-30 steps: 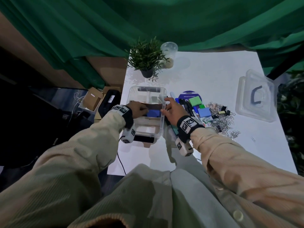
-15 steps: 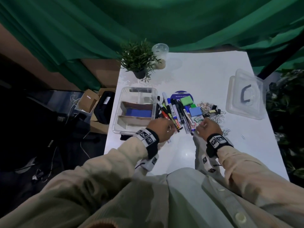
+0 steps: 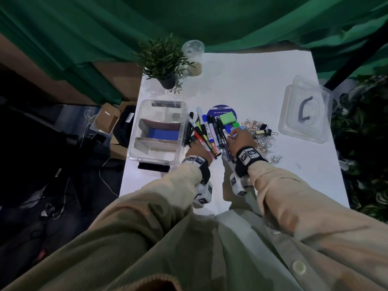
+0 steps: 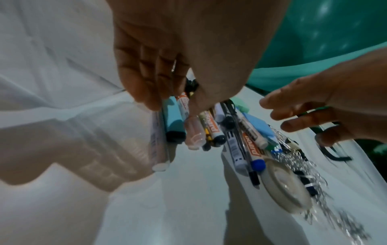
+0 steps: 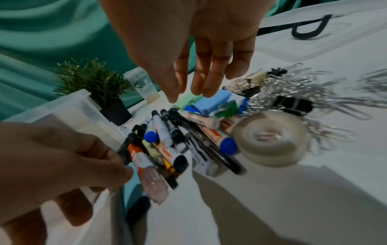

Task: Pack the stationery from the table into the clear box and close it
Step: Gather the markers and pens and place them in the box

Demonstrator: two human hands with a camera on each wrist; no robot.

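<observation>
The clear box [image 3: 134, 143] stands open at the table's left edge, with a blue pad [image 3: 162, 134] between cardboard dividers inside. Right of it lies a pile of markers and pens [image 3: 212, 129]. My left hand [image 3: 196, 149] grips a bunch of those markers [image 4: 182, 119] at their near ends, fingers and thumb curled round them. My right hand [image 5: 194, 89] hovers with straight fingers over the blue and green note blocks [image 5: 209, 102], holding nothing. A roll of clear tape [image 5: 270, 137] lies beside the pens. Paper clips and binder clips [image 3: 262, 137] spread to the right.
The box lid [image 3: 304, 110] with a dark handle lies at the table's right side. A potted plant [image 3: 165, 61] and a plastic cup [image 3: 192, 55] stand at the far edge. Cardboard boxes and cables sit on the floor left of the table.
Both hands have left the box and come back to the pile of pens. The left hand has taken hold of a bunch of markers; the right has shifted left over the note blocks.
</observation>
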